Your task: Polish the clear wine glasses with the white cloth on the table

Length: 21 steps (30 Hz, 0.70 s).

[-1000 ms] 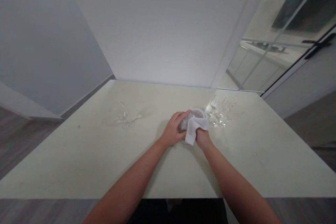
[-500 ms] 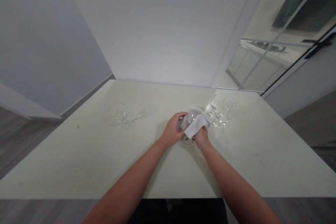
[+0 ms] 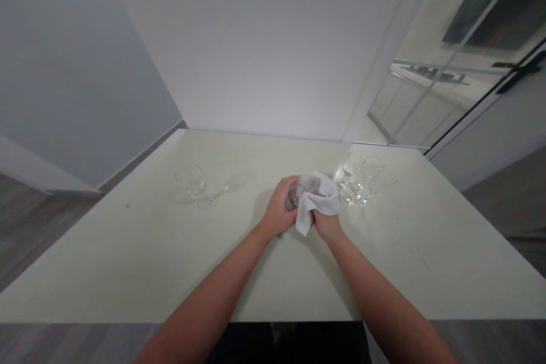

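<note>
My left hand [image 3: 279, 207] is wrapped round the left side of a clear glass [image 3: 300, 189], held a little above the table. A white cloth [image 3: 322, 196] drapes over the glass's right side and hides much of it. Under the cloth, my right hand [image 3: 327, 226] grips the fabric against the glass; its fingertips are mostly hidden. The foot of the glass cannot be made out behind the cloth.
One stemmed glass [image 3: 198, 186] stands on the left of the white table [image 3: 128, 261]. Several more clear glasses [image 3: 356, 185] are grouped close to the right of the cloth. A wall [image 3: 264, 57] runs along the table's back edge.
The cloth has shifted round the glass, and its loose corner now hangs lower in front, covering the foot that showed before. Both hands stay in nearly the same place.
</note>
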Tool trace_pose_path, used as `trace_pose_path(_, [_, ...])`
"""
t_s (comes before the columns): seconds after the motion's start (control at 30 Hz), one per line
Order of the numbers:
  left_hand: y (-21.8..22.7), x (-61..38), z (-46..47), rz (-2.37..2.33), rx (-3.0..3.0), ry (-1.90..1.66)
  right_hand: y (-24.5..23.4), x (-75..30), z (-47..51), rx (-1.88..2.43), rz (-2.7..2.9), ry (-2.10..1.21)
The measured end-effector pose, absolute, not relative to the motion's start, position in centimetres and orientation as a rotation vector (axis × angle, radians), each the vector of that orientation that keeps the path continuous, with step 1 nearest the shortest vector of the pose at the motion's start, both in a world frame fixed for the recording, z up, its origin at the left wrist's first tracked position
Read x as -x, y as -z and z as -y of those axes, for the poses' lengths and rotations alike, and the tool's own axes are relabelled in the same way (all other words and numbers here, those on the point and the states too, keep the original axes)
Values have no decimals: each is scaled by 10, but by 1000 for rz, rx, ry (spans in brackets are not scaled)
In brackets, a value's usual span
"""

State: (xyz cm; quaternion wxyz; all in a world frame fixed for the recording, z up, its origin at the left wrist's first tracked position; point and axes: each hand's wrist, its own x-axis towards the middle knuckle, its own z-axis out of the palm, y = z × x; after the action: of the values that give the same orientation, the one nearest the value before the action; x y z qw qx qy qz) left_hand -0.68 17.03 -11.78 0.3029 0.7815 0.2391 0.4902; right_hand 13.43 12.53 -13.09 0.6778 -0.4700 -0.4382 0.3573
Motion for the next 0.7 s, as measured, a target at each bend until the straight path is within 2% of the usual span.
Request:
trace_pose_path(0.33, [116,11,-169,-522,-2216,-1107,131,-135,-118,936,1010,-893])
trace_pose_path(0.7, [114,6,-169,-534,-2116,-1196,127,-127,-119,1082,955,-855])
